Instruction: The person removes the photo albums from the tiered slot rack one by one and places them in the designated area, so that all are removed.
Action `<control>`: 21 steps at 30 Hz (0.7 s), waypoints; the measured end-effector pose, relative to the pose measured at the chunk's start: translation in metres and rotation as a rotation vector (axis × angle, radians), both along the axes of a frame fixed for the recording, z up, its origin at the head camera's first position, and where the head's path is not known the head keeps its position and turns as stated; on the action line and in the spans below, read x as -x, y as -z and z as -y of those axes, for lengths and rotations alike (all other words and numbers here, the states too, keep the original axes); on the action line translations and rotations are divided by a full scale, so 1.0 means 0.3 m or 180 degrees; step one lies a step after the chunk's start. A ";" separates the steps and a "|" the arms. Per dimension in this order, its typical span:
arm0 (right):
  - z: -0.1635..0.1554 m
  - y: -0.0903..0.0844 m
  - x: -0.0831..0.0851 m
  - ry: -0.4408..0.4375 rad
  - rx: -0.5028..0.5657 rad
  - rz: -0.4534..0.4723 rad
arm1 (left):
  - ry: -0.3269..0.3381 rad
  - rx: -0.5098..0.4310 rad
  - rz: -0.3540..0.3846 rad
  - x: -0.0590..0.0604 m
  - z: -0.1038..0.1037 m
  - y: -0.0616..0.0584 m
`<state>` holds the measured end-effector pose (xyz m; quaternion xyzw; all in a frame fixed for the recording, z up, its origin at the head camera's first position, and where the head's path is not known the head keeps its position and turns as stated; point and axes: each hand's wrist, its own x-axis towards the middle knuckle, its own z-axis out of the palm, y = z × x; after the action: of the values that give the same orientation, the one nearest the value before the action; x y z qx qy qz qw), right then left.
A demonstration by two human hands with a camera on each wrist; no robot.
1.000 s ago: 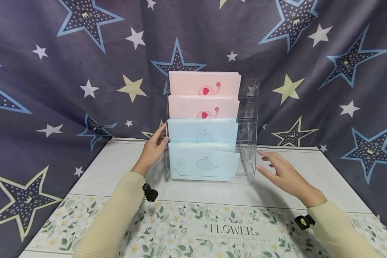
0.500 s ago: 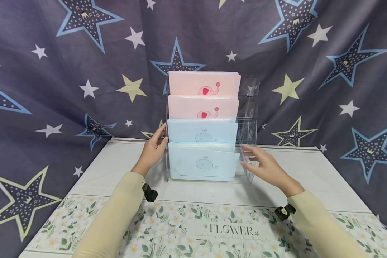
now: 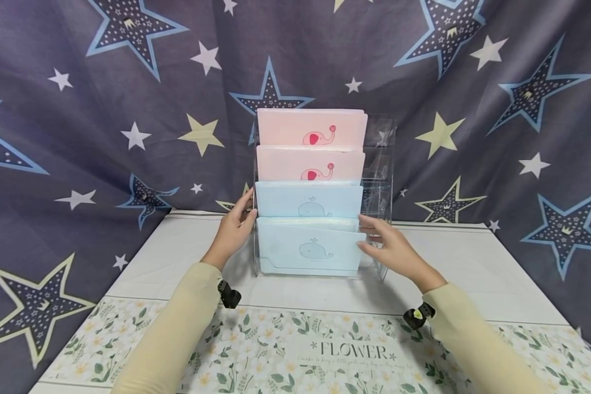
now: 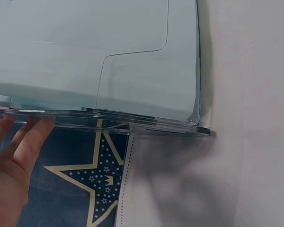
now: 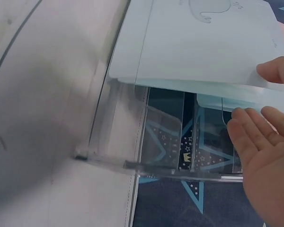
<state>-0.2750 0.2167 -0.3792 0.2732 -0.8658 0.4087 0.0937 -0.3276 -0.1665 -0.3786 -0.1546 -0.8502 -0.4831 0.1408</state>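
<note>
A clear acrylic tiered rack (image 3: 380,164) stands on the white table (image 3: 473,262). It holds two pink elephant folders (image 3: 310,127) in the upper tiers and two blue whale folders below. My left hand (image 3: 243,214) lies with straight fingers against the rack's left wall (image 4: 132,124). My right hand (image 3: 369,234) reaches the right edge of the front blue folder (image 3: 310,249), fingers extended. In the right wrist view its thumb (image 5: 276,71) lies on the folder (image 5: 203,42) and the fingers sit just below the edge. Whether it pinches the folder I cannot tell.
A floral mat (image 3: 325,350) printed FLOWER covers the table's near part. A dark star-patterned cloth (image 3: 79,109) hangs close behind the rack and drapes down both sides. The rack's right-hand compartments (image 5: 165,127) hold nothing.
My right hand has moved left from the table beside the rack to the front blue folder's right edge. The left hand and the rack have stayed put.
</note>
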 end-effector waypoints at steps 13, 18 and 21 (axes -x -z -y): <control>0.031 -0.006 0.000 0.0273 0.0027 -0.0007 | -0.0008 -0.0016 0.0031 -0.005 -0.002 -0.001; 0.046 -0.007 0.009 0.0409 0.0086 0.0225 | -0.0006 -0.0032 0.0060 -0.006 -0.002 -0.002; 0.052 -0.002 0.017 0.0327 0.0156 0.0482 | -0.0001 -0.0037 0.0062 -0.006 -0.002 -0.003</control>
<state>-0.2800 0.2010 -0.3787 0.1944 -0.8730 0.4439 0.0554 -0.3257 -0.1660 -0.3777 -0.1490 -0.8487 -0.4896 0.1335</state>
